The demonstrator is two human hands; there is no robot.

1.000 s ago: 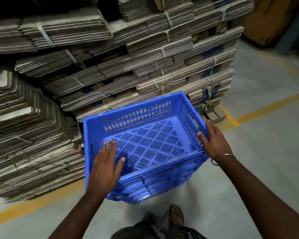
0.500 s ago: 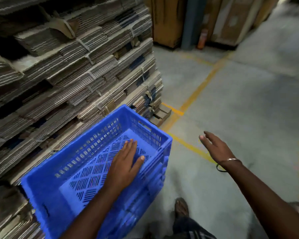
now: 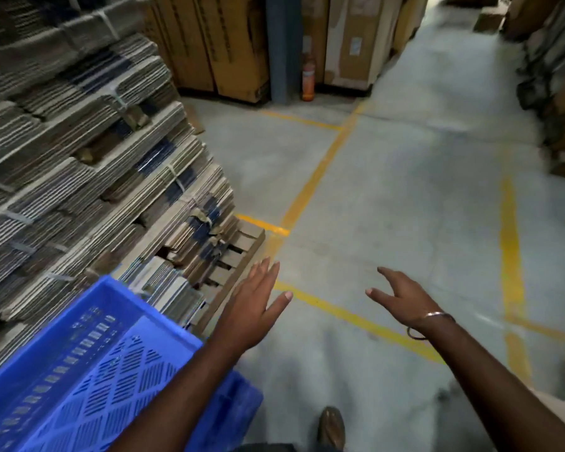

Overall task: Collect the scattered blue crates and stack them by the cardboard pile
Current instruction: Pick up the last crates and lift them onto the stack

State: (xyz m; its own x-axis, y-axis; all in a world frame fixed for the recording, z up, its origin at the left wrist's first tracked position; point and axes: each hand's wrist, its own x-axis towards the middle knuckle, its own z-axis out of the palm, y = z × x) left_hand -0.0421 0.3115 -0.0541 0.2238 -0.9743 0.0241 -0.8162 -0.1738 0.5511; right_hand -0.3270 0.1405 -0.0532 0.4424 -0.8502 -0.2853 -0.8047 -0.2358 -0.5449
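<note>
A stack of blue slotted crates (image 3: pixel 79 370) stands at the lower left, right beside the tall cardboard pile (image 3: pixel 79 158) of strapped flat boxes. My left hand (image 3: pixel 255 305) hovers in the air to the right of the crates with straight fingers, touching nothing. My right hand (image 3: pixel 402 298), a metal bangle on its wrist, is spread over the bare concrete floor and holds nothing. Both hands are apart from the crates.
Yellow lines (image 3: pixel 310 187) cross the grey concrete floor. Tall brown cartons (image 3: pixel 229 44) and an orange fire extinguisher (image 3: pixel 308 80) stand at the back. More cardboard stacks (image 3: pixel 561 93) line the right side. My sandalled foot (image 3: pixel 331 429) shows at the bottom edge.
My left hand lifted off the top crate and moved right. The view swung right, away from the crates, toward the open aisle. My right hand stayed free in the air.
</note>
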